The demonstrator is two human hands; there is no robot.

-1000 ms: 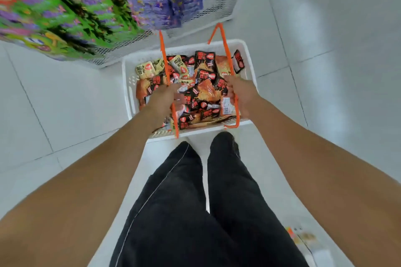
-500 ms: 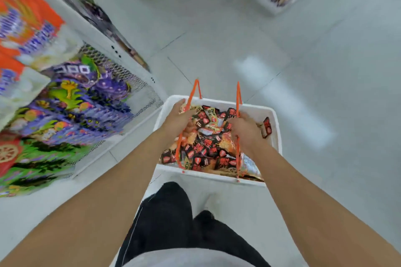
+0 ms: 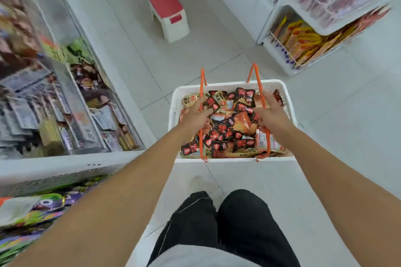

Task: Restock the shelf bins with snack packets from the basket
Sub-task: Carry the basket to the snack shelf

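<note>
A white plastic basket (image 3: 175, 102) hangs in front of me above the floor, heaped with several black, red and orange snack packets (image 3: 236, 121). My left hand (image 3: 195, 115) grips the left orange handle (image 3: 202, 84). My right hand (image 3: 271, 115) grips the right orange handle (image 3: 257, 80). White shelf bins (image 3: 91, 102) with mixed packets run along my left side.
A red-topped white step stool (image 3: 171, 15) stands on the tiled floor ahead. A white shelf unit with a wire-fronted bin of yellow and orange packets (image 3: 303, 41) stands at the right. My black-trousered legs (image 3: 217, 223) are below the basket. Open aisle floor lies between the shelves.
I have turned and carried the basket along the aisle; the stool and the right-hand shelf unit have come closer into view. Both hands keep their grip on the handles.
</note>
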